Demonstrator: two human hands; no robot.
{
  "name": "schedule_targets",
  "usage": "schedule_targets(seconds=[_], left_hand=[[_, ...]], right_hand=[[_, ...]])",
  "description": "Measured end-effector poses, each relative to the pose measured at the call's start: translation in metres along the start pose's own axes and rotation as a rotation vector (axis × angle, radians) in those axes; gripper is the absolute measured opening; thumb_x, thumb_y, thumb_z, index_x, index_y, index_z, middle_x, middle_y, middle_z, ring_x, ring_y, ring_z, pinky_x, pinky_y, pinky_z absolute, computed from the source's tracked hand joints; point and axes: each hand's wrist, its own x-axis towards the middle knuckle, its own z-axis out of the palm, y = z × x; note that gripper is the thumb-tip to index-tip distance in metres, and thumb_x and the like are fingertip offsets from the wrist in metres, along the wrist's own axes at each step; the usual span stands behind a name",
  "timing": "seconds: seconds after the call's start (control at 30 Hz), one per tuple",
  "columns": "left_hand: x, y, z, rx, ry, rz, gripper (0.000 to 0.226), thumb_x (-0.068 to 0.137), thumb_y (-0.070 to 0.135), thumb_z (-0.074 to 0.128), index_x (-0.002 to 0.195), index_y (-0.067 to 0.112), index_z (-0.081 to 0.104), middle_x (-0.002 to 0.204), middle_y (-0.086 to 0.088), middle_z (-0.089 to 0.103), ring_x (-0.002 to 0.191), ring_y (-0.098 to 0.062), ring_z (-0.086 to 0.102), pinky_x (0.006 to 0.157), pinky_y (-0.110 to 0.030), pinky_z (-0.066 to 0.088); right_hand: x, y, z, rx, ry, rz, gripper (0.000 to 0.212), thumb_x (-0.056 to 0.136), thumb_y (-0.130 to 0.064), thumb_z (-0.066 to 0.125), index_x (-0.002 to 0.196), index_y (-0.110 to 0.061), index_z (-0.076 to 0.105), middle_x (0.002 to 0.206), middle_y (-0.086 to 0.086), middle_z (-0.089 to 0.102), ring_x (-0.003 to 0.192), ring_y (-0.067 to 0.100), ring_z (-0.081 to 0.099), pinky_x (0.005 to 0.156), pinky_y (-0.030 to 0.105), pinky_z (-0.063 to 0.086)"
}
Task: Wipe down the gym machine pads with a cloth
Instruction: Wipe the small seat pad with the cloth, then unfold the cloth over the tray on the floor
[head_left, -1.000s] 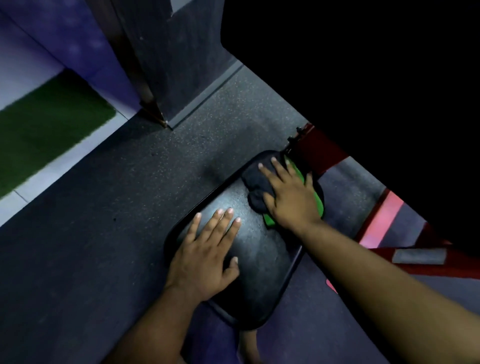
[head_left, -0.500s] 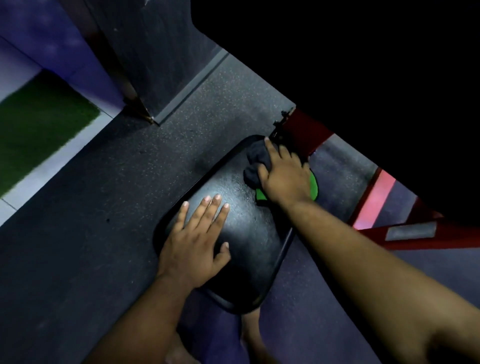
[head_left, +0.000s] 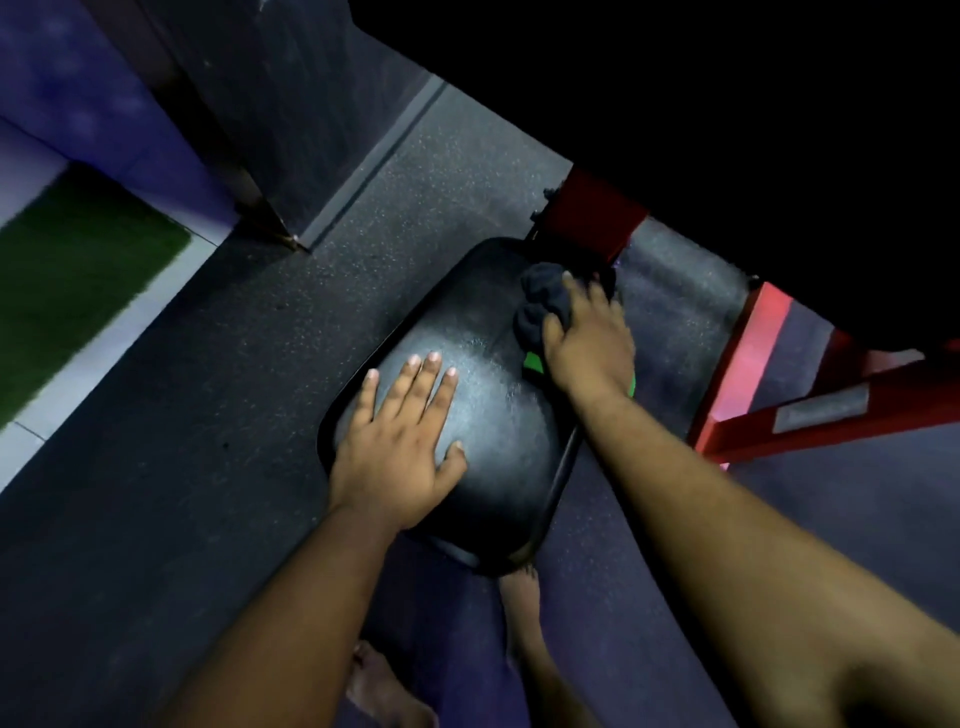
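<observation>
A black padded seat (head_left: 498, 415) of a gym machine fills the middle of the head view, its top shining in the light. My left hand (head_left: 400, 441) lies flat on its near left part, fingers spread, holding nothing. My right hand (head_left: 587, 343) presses a bunched dark cloth (head_left: 540, 301) with a green edge onto the pad's far right corner. The hand covers most of the cloth.
The machine's red frame (head_left: 592, 218) runs from behind the pad to the right, with a red bar (head_left: 831, 415) low at the right. Speckled rubber floor (head_left: 208, 389) surrounds the pad. A green mat (head_left: 67, 275) lies far left. My bare feet (head_left: 519, 597) stand below the pad.
My right hand slid the cloth toward the pad's far corner, next to the red frame. The left hand stayed flat on the pad.
</observation>
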Motion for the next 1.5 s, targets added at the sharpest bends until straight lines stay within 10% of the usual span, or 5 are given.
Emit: schedule_targets(seconds=[0.3,0.57,0.7,0.9,1.5], left_hand=[[-0.048,0.004,-0.032,-0.055,-0.262,-0.020,0.082,0.088,0.050,0.004,0.161,0.020,-0.017,0.164,-0.002,-0.031,0.156,-0.017,-0.019,0.124,-0.057,-0.014],[-0.174,0.036,-0.137,-0.695,-0.384,-0.436,0.079,0.100,0.061,0.047,0.162,0.019,0.022,0.166,-0.004,0.031,0.150,-0.022,0.034,0.122,-0.040,0.028],[-0.235,0.049,-0.192,-1.216,-0.194,-0.621,0.051,0.098,0.033,0.068,0.141,0.009,0.056,0.137,-0.005,0.064,0.122,-0.015,0.060,0.095,-0.020,0.047],[-0.290,0.059,-0.243,-1.012,0.068,-0.718,0.018,0.096,0.023,0.069,0.087,0.009,0.065,0.076,-0.003,0.065,0.070,-0.013,0.057,0.066,-0.033,0.040],[-0.569,0.283,-0.303,-1.198,1.464,-1.543,0.042,0.092,0.050,0.066,0.094,0.009,0.059,0.087,-0.004,0.062,0.084,-0.015,0.056,0.080,-0.034,0.043]], right_hand=[[-0.192,-0.026,0.009,-0.123,-0.178,-0.219,0.067,0.091,-0.041,0.048,0.156,-0.035,0.033,0.167,-0.003,0.025,0.155,0.026,0.019,0.117,0.049,0.035],[-0.267,-0.062,-0.093,0.236,-0.448,-0.214,0.042,0.087,-0.020,0.060,0.129,-0.025,0.064,0.123,0.001,0.071,0.113,0.024,0.066,0.093,0.037,0.053],[-0.318,-0.100,-0.137,0.582,-0.492,-0.266,0.025,0.089,-0.022,0.069,0.113,-0.023,0.066,0.108,-0.004,0.073,0.103,0.014,0.068,0.095,0.041,0.053],[-0.337,-0.129,-0.172,0.462,-0.555,-0.425,0.028,0.085,-0.045,0.076,0.092,-0.025,0.057,0.087,-0.010,0.069,0.083,0.011,0.065,0.078,0.039,0.053],[-0.590,-0.141,-0.239,0.112,-1.081,-1.791,0.015,0.090,-0.038,0.072,0.096,-0.026,0.065,0.096,-0.005,0.068,0.089,0.014,0.063,0.075,0.031,0.047]])
